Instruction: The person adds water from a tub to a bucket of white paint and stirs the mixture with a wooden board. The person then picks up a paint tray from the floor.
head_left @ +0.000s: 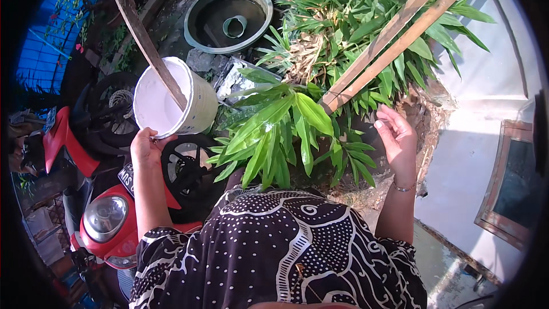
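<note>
Gripping the white bucket (205, 103) by its near rim with the left hand (146, 146), thumb and fingertips pinching that edge only. Holding it out left of the body, mouth tilted, just beside the plant (260, 125) and close to a black wheel (184, 167). Can't tell about support underneath or contents inside.

Having the right hand (398, 144) released and empty, hanging loosely curled at the plant's right side, well apart from the bucket.

Worrying mostly about the one-point grip — with any real weight inside, likely losing the rim through wrist twist, possibly dumping everything toward the red motorbike (107, 217).

Also eyeing the wooden stick (150, 54) crossing the bucket's mouth; can't tell whether inside or just in front. If resting inside, possibly levering the bucket over, or snagging during any sideways pull.

Risking torn foliage too, from swinging the bucket right. Likewise possibly bumping the two wooden poles (406, 37) by reaching up carelessly — can't see their footing, so not trusting them as fixed.

Blaming mainly the lone, off-centre hold.
</note>
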Available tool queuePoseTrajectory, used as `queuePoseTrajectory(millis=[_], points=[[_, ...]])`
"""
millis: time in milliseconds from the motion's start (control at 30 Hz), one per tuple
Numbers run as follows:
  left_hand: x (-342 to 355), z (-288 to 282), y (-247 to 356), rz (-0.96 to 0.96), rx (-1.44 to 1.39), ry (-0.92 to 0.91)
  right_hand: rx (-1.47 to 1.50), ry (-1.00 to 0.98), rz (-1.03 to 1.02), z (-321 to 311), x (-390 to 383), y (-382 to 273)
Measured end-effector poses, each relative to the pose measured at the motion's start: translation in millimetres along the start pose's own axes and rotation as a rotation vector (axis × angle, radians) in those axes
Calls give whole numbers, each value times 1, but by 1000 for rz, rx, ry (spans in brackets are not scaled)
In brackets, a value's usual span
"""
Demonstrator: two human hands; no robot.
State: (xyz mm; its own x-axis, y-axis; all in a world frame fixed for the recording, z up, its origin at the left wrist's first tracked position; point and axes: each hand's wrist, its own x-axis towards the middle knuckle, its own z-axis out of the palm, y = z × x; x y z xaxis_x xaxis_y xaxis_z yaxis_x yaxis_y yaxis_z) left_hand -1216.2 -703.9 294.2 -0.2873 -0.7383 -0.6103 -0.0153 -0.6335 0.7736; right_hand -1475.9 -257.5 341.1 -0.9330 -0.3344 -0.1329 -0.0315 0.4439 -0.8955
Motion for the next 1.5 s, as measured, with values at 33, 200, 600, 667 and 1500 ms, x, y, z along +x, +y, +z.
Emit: queuePoseTrajectory(millis=[33, 200, 600, 667, 1500], points=[[15, -2, 1, 0, 7, 22, 12, -26, -36, 15, 10, -13], [68, -7, 9, 22, 25, 63, -92, -311, -94, 96, 63, -69], [161, -33, -2, 46, 23, 196, -586, -849, -114, 256, 218, -94], [167, -26, -7, 31, 10, 195, -779, -871, -240, 281, 247, -80], [216, -68, -62, -34, 43, 187, -983, -392, -153, 574, 411, 166]])
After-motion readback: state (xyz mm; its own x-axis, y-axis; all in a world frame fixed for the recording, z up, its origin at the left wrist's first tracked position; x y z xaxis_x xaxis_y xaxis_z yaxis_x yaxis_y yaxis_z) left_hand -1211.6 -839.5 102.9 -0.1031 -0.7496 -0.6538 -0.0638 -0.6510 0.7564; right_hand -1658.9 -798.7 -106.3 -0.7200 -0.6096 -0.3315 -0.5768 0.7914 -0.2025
